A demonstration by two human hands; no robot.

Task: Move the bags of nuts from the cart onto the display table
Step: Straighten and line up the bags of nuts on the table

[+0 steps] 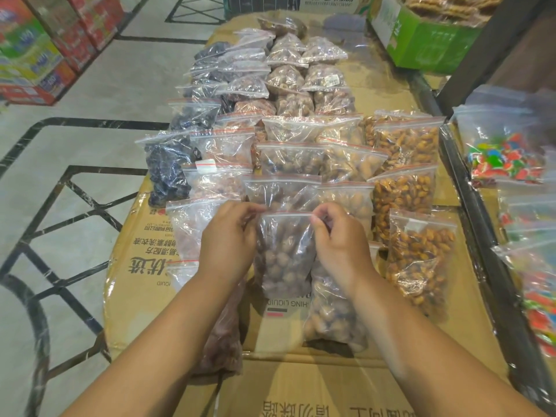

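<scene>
step: placing | bag of nuts (285,260) between both hands, low over display table (144,251) | left hand (231,236), right hand (340,245) each pinch a top corner | lower evenly — seal overlapping neighbour bag (281,191) just beyond the hands

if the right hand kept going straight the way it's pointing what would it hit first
Probably the bag of pale nuts lying just beyond the right hand, though depth is hard to judge.

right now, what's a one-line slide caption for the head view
Left hand and right hand pinch the top corners of a zip bag of nuts amid rows of bagged nuts on cardboard.
</scene>
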